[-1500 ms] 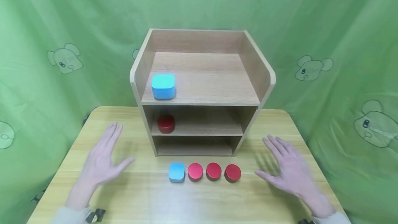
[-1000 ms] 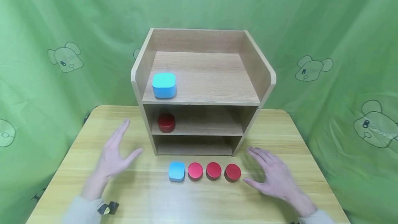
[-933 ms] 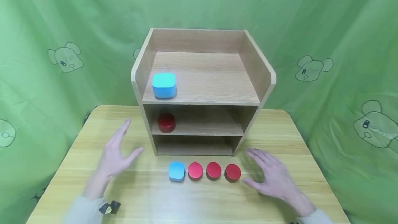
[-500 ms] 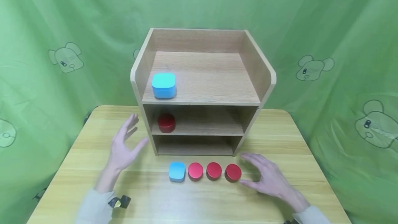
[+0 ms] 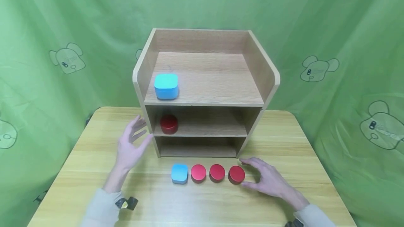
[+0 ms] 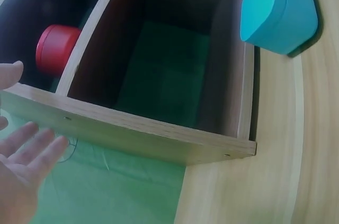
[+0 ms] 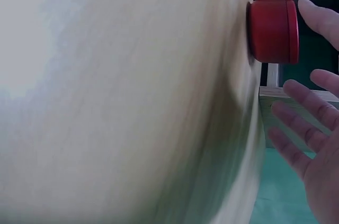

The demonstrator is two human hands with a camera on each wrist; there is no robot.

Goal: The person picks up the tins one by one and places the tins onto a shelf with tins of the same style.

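My left hand (image 5: 130, 150) hovers by the left side of a wooden shelf unit (image 5: 205, 104), thumb and fingers spread apart and holding nothing. Nearest to it, a round red tin (image 5: 169, 124) sits at the left of the middle shelf. My right hand (image 5: 268, 179) reaches in beside the rightmost red tin (image 5: 236, 175) in the row on the table, its thumb tip right at the lid's edge. In the right wrist view its fingers are parted around nothing, with that red tin (image 7: 273, 30) just beyond the thumb.
Left of that tin in the row are two more red tins (image 5: 217, 173) and a blue square tin (image 5: 179, 174). A larger blue tin (image 5: 166, 87) stands on the unit's top shelf. The wooden table (image 5: 189, 209) meets a green curtain (image 5: 202, 2) behind.
My left hand has moved right and forward to the unit's side. My right hand has come in leftward, close to the rightmost red tin. The tins have stayed put.
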